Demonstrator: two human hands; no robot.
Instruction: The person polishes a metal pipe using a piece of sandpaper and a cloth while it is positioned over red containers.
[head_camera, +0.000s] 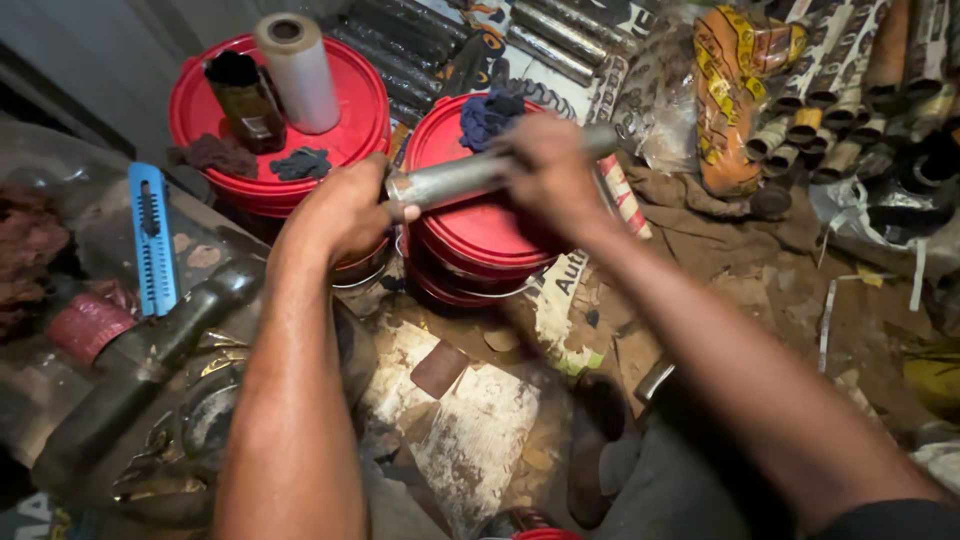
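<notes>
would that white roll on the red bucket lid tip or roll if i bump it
The white roll stands on end, tall and narrow, so it probably tips easily. Being round, it would likely roll off the red lid. It looks like wound film on a hollow core, so probably light.

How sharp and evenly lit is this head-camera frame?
Head view: right hand smeared by motion blur, left hand and grey metal tube softer than the red lids; corners fall into shadow; wide-angle bending at edges.

- Two red lidded buckets (345, 140) upper centre
- Clear film roll (298, 72) and dark bottle (245, 98) atop the left one
- Blue cutter (153, 238) at left
- Stacked tubes (850, 100) upper right
</notes>
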